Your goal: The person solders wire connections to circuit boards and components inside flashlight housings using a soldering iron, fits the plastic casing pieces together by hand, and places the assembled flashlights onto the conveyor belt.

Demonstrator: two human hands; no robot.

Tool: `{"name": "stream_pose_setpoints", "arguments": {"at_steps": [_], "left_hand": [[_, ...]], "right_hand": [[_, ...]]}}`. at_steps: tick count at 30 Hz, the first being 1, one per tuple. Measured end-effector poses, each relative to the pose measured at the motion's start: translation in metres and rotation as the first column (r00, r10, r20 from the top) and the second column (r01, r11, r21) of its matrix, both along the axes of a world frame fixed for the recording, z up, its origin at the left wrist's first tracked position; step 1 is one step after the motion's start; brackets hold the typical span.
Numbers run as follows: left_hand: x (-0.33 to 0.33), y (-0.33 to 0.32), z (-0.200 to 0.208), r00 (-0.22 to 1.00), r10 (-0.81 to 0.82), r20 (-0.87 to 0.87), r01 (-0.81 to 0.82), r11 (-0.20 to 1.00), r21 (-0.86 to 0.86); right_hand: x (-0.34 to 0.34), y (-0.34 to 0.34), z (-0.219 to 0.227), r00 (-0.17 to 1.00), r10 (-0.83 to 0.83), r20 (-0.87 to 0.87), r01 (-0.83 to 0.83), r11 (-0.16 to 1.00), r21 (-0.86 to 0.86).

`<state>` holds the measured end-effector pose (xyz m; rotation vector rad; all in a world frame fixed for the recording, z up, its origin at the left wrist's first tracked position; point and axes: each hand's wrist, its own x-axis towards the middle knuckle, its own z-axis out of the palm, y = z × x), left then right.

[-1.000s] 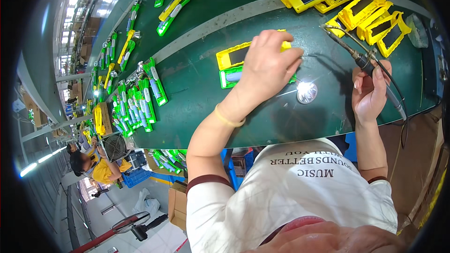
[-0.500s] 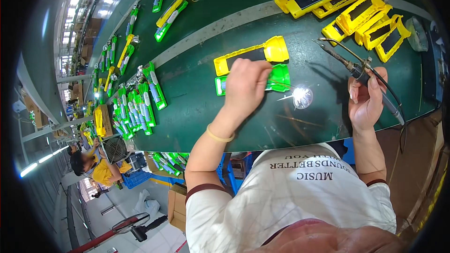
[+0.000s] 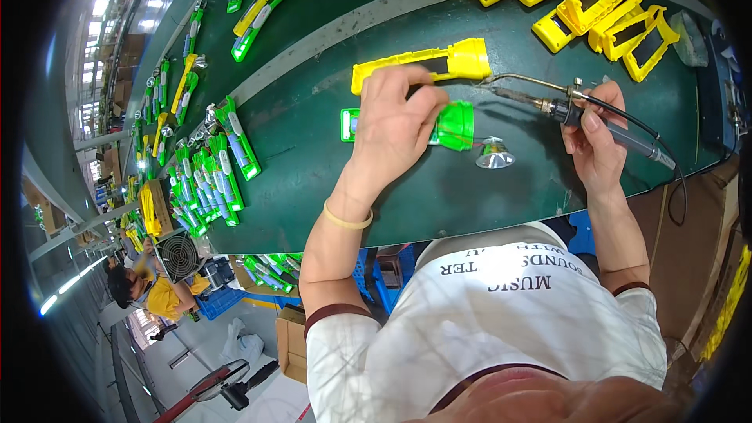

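Note:
My left hand [image 3: 395, 121] is closed in a pinch above a green flashlight half-shell [image 3: 454, 127]; what its fingertips hold is hidden. Thin wires run from the shell's wide head to a silvery lamp reflector [image 3: 495, 154] lying at its right. Just beyond my left hand rests a yellow half-shell [image 3: 468, 59] with a dark panel. In my right hand [image 3: 597, 141] is a soldering iron [image 3: 576, 113], its handle gripped between thumb and fingers. The iron points left, its tip close to the yellow shell's head and a short gap from my left fingers.
Yellow half-shells [image 3: 599, 4] are heaped at the far right. Several green flashlight bodies [image 3: 205, 184] lie bunched at the left. A pale strip [image 3: 329, 35] crosses the green table [image 3: 329, 215]. The iron's black cable [image 3: 680, 200] hangs at the right. A person in yellow [image 3: 164, 298] works farther left.
The soldering iron has swung left toward my left hand and lies flatter. The reflector has shifted and tipped; its bright face no longer shows, and a bright patch appears on my shirt.

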<state>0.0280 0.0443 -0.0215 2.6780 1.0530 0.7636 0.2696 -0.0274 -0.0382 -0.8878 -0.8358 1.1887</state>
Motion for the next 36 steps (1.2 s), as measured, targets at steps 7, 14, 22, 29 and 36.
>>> {"name": "stream_pose_setpoints", "arguments": {"at_steps": [7,14,22,29,36], "left_hand": [[-0.007,0.004,-0.008,0.996,-0.09,0.028,0.093,0.991,-0.1],[-0.01,-0.022,0.001,0.997,-0.068,-0.027,0.069,0.997,0.023],[-0.012,-0.019,-0.002,0.995,0.046,0.093,-0.006,0.918,-0.398],[-0.007,-0.017,0.009,0.997,-0.045,-0.066,0.019,0.937,-0.349],[-0.004,-0.016,0.011,0.986,-0.053,-0.156,-0.003,0.942,-0.335]], "right_hand": [[0.008,0.0,-0.005,0.994,-0.08,-0.07,0.079,0.997,-0.021],[0.002,-0.003,-0.003,0.999,0.051,-0.001,-0.051,0.999,-0.002],[-0.004,-0.008,-0.005,0.974,0.18,0.135,-0.176,0.984,-0.038],[-0.005,-0.008,-0.012,0.922,0.261,0.285,-0.251,0.965,-0.069],[-0.01,-0.005,-0.011,0.843,0.268,0.466,-0.244,0.963,-0.112]]}}
